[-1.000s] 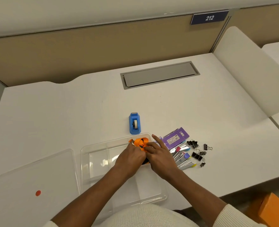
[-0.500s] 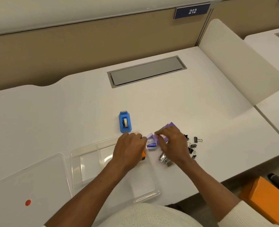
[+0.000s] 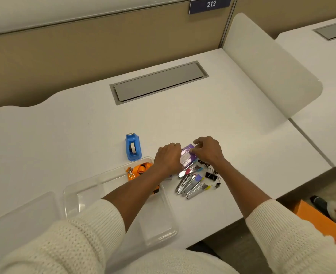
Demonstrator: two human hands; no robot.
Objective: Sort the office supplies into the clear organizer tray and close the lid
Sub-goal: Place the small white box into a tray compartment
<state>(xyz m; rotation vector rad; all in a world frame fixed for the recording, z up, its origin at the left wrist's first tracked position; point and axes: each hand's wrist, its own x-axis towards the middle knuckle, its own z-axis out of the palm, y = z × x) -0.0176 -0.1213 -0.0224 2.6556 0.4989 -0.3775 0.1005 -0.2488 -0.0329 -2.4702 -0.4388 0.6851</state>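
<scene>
A person in a cream knit sweater works at a white worktop [image 3: 64, 135], both hands meeting over a small purple packet [image 3: 186, 156] that lies on the worktop just right of the clear organizer tray [image 3: 159, 220]. The left hand [image 3: 168, 158] is curled at the packet's left edge and the right hand [image 3: 208, 150] pinches its upper right corner between thumb and fingertips; how firmly the left grip closes on it cannot be told. The packet's long axis runs from near-left to far-right, and any print on its label is too blurred to read.

The tray sits at the near edge, its long axis slanting from far-left to near-right, with an orange lanyard [image 3: 141, 169] and its metal clasp lying in the far compartment, partly under the left forearm. The clear lid [image 3: 19, 218] rests flat on the worktop to the tray's left, off the tray.

A blue tape dispenser [image 3: 133, 147] stands just beyond the tray, its cutter end pointing away from the person. Near the right wrist, a bundle of metal clips with coloured tips [image 3: 191, 183] fans out, tips pointing far-right, and black binder clips [image 3: 210, 175] lie scattered beside them.

A dark blue sign [image 3: 210, 4] on the partition reads "212".
</scene>
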